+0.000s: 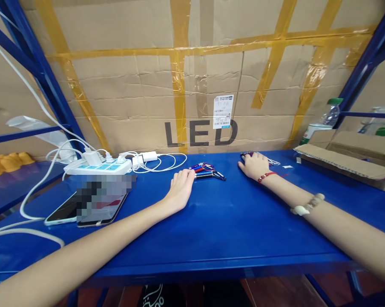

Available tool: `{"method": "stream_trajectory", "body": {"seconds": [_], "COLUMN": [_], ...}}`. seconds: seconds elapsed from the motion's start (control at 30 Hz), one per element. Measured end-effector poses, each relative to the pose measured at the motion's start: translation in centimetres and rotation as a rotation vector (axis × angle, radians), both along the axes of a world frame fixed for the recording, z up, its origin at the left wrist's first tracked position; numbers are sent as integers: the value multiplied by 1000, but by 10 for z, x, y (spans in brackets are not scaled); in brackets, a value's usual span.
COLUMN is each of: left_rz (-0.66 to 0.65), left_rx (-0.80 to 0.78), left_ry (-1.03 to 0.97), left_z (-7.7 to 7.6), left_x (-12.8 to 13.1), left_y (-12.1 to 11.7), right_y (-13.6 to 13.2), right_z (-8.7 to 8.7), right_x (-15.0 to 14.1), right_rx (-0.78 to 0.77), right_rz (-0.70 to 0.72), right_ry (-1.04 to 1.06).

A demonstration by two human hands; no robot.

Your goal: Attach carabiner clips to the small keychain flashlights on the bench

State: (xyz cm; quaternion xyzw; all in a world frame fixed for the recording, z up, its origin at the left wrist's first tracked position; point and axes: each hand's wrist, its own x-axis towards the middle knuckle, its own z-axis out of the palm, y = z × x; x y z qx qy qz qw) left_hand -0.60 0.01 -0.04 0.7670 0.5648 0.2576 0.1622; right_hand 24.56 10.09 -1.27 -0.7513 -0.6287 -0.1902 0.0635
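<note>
My left hand (181, 187) is closed at the left end of a few slim metallic keychain flashlights (204, 175) in blue, red and black. Their carabiner clips point right, and my fingers hide their left ends. Further right, near the back of the blue shelf, my right hand (255, 165) lies palm down with thumb and fingers apart. Its fingertips touch small dark items (246, 154), mostly covered by the hand. White cords (274, 162) show just beyond that wrist.
Two phones (103, 209) lie left on the blue shelf (211, 234), before a white power strip (99, 167) with tangled cables. At right stand an open cardboard box (349, 160) and a green-capped bottle (323, 119). A large taped carton (141, 94) walls off the back.
</note>
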Motion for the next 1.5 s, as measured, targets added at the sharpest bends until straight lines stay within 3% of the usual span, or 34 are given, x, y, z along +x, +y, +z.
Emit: {"method": "stream_trajectory", "body": {"seconds": [0.4,0.63,0.87,1.03,1.17,1.33,1.5], "left_rz": [4,12,12,17,2,26,17], "left_rx": [2,20,21,25,35,44,42], "left_ry": [-30,-52,-35,-37,-37,-116,-167], "left_z": [-1,-5,-3,-2,-2,-7,-13], "left_x": [-1,-2,-2,-1,-1,-3,-5], "left_y": [1,4,2,2,1,5,11], "right_y": [-5,-11,-35,-52,-55,-55,-54], "right_z": [6,7,12,15,14,10,9], "right_x": [-8,-14,-43,-58,-58,-57,-58], "right_rx": [-138,-69,145,130,91,64,31], "right_rz": [148,226,526,774,950,1084,1146], "right_ry": [80,143,292,387,325,167,156]}}
